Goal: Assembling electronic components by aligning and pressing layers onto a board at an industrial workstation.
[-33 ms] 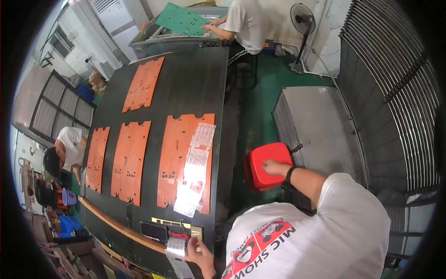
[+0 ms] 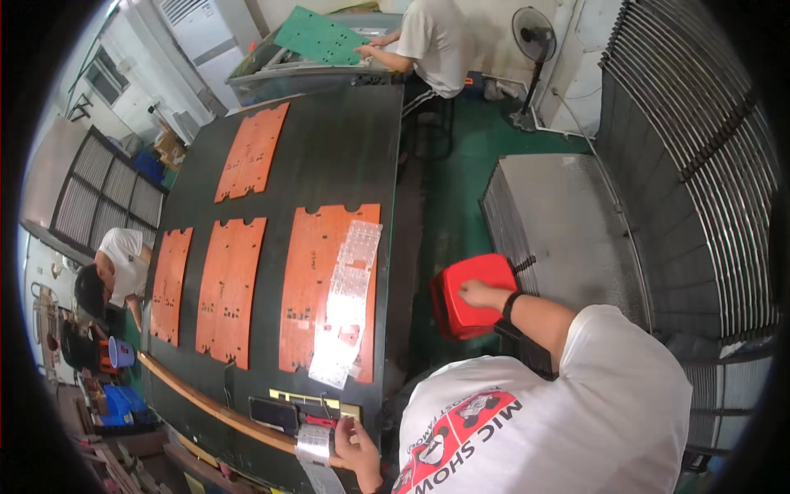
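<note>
One silver strip (image 2: 313,445) lies over the wooden bar (image 2: 206,400) at the table's (image 2: 329,148) near edge, close to the right corner, its long axis running across the bar and out past that edge. The left hand (image 2: 356,447) is by far the nearer, just to the strip's right; its fingers are curled, and I cannot tell whether they grip anything. A black phone (image 2: 274,413) lies just inside the bar, left of that hand. Farther in along the right edge, silver sheets (image 2: 349,288) cover part of an orange board (image 2: 306,288). Beyond that edge, off the table, the right hand (image 2: 479,295) rests, loosely fisted, at a red stool (image 2: 485,270); its grip, if any, is hidden.
</note>
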The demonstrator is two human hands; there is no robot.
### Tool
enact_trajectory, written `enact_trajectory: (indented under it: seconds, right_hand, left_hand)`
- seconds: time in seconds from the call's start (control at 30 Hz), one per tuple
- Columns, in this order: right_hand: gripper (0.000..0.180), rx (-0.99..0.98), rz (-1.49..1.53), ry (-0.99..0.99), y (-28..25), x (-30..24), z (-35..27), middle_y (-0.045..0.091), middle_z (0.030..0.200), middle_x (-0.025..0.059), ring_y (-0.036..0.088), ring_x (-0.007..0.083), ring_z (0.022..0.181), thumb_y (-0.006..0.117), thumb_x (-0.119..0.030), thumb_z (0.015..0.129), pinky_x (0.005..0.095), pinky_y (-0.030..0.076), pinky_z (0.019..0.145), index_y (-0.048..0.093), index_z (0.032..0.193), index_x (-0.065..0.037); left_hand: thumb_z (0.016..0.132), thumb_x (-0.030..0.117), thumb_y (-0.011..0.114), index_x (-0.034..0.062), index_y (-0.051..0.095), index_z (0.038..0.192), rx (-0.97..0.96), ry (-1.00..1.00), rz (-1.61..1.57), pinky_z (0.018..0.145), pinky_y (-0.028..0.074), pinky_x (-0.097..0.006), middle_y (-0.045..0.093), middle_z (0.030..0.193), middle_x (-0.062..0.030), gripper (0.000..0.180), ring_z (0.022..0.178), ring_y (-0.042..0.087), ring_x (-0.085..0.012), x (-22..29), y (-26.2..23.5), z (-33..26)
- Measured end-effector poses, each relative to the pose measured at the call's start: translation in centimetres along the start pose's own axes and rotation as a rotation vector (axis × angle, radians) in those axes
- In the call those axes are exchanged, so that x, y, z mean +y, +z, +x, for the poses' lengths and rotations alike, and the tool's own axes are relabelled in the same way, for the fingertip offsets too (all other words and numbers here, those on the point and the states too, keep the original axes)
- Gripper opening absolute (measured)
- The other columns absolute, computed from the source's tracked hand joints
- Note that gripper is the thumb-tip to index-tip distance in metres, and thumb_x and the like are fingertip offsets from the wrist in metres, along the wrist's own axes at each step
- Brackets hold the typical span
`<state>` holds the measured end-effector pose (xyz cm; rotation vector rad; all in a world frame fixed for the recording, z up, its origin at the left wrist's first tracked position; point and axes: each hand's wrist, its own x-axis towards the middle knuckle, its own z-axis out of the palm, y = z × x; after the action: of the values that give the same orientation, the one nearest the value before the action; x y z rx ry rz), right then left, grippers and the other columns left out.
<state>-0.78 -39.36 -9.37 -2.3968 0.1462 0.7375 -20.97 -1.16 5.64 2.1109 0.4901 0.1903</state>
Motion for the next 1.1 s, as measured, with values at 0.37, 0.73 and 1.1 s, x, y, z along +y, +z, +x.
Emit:
enact_trajectory:
  seconds: [0.37, 0.73, 1.1]
  right_hand:
    - [0.035, -0.161, 0.36, -0.081, -11.2, -15.4, 11.3, 0.062, 0.076, 0.0128, 0.061, 0.0206, 0.063, 0.043, -0.027, 0.09, 0.0332, 0.052, 0.055, 0.056, 0.104, 0.002]
    - [0.045, -0.553, 0.288, -0.194, -14.3, -16.8, 17.1, 0.061, 0.068, 0.0163, 0.059, 0.0191, 0.053, 0.043, -0.034, 0.091, 0.0285, 0.05, 0.047, 0.055, 0.102, 0.008]
    - [0.045, -0.668, 0.203, -0.549, -15.2, -16.2, 18.8, 0.059, 0.061, 0.0156, 0.055, 0.0177, 0.047, 0.041, -0.033, 0.09, 0.0291, 0.047, 0.044, 0.057, 0.103, 0.007]
  left_hand:
    - [0.081, 0.007, 0.059, -0.0061, 0.058, 0.096, -0.182, -0.108, -0.221, 0.066, 0.046, -0.027, 0.062, 0.08, -0.0097, 0.02, 0.071, 0.058, -0.0145, 1.4, 7.7, 4.5]
    - [0.081, 0.007, 0.062, -0.0049, 0.06, 0.099, -0.134, -0.332, -0.413, 0.061, 0.045, -0.025, 0.06, 0.077, -0.0096, 0.022, 0.065, 0.054, -0.0125, 5.3, 22.3, 6.5]
    - [0.077, 0.005, 0.065, -0.004, 0.062, 0.093, -0.068, 0.027, -0.149, 0.058, 0.046, -0.023, 0.064, 0.074, -0.0111, 0.018, 0.062, 0.059, -0.0113, 7.2, 32.8, 10.5]
